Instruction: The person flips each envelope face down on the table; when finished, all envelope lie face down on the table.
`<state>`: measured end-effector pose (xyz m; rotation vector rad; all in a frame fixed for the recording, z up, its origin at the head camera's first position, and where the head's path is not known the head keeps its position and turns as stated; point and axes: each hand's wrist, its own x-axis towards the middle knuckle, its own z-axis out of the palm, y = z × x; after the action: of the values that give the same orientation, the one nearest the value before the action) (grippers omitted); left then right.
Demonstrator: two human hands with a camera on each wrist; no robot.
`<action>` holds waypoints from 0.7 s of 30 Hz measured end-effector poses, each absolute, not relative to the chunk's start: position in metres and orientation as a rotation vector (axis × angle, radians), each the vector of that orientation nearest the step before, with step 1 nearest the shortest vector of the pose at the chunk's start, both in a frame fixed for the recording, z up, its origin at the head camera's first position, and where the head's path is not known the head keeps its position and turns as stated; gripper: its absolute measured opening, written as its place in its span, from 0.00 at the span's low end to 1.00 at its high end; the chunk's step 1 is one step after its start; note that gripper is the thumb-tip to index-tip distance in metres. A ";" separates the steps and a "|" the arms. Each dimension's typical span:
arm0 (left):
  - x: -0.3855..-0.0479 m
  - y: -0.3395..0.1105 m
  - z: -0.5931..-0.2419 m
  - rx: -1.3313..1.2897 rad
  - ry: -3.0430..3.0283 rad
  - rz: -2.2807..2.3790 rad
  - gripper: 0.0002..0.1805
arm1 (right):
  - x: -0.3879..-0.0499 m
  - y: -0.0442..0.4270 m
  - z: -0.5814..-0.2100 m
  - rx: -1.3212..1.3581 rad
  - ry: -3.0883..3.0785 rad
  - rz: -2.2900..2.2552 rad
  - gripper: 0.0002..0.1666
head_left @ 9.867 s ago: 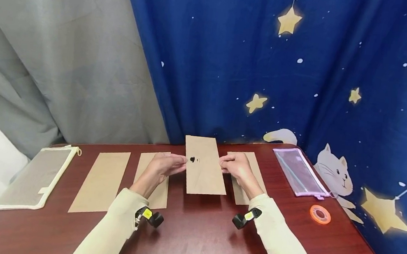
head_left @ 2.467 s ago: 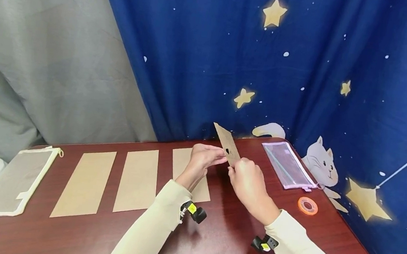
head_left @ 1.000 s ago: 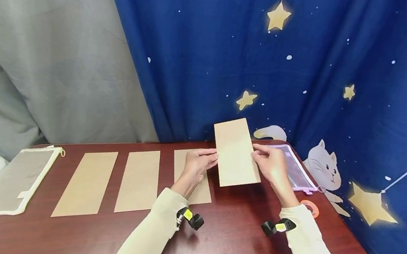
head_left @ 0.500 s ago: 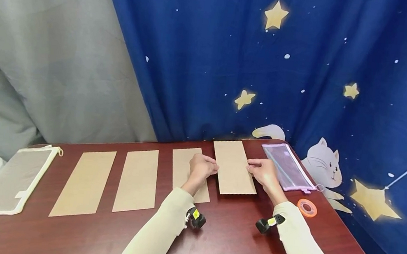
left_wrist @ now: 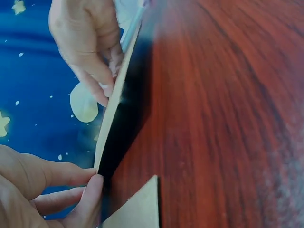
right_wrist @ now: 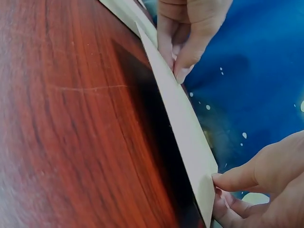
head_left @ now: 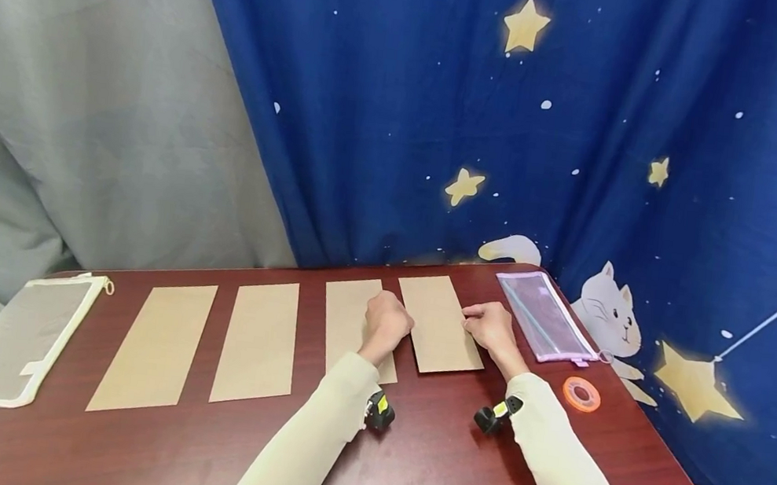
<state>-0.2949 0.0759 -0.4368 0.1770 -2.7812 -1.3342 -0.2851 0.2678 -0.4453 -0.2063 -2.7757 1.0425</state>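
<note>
A plain brown kraft-paper rectangle (head_left: 440, 327), perhaps an envelope, is held just above the table, its shadow beneath. My left hand (head_left: 387, 320) pinches its left long edge; in the left wrist view thumb and forefinger meet on that edge (left_wrist: 107, 128). On the opposite edge my right hand (head_left: 491, 326) pinches between thumb and fingers, as the right wrist view shows along the tilted paper (right_wrist: 183, 128). A similar rectangle (head_left: 346, 325) lies under the left wrist, partly covered. Two more, a middle one (head_left: 255, 343) and a far-left one (head_left: 153, 348), lie flat in the same row.
A cream-edged mesh zip pouch (head_left: 8, 341) lies at the table's left. At the right are a purple zip pouch (head_left: 547, 316) and an orange ring-shaped roll (head_left: 582, 394). Blue star-printed and grey curtains hang behind the dark red table (head_left: 421, 475).
The paper rectangle, earlier showing a side with a small black mark, was turned over to its plain side. Both hands then lowered it toward the table, right of the other rectangles.
</note>
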 end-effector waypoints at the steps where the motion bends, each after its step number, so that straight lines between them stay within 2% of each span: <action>1: -0.295 0.076 -0.438 0.174 -2.777 -1.320 0.16 | -0.286 0.267 -0.446 -0.196 -2.778 1.025 0.15; 4: -0.294 0.076 -0.439 0.171 -2.779 -1.286 0.16 | -0.288 0.262 -0.447 -0.186 -2.782 0.995 0.14; 11: -0.293 0.073 -0.437 0.095 -2.761 -1.150 0.07 | -0.293 0.251 -0.449 -0.128 -2.754 0.954 0.13; 16: -0.294 0.069 -0.437 0.063 -2.756 -1.106 0.09 | -0.296 0.246 -0.450 -0.093 -2.764 0.943 0.12; 21: -0.290 0.061 -0.437 -0.082 -2.754 -1.031 0.13 | -0.296 0.248 -0.454 -0.050 -2.767 0.933 0.13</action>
<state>-0.2898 0.0613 -0.4370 -0.0816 -2.7537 -1.0309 -0.2957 0.2483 -0.4541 -0.0501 -2.7668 0.9333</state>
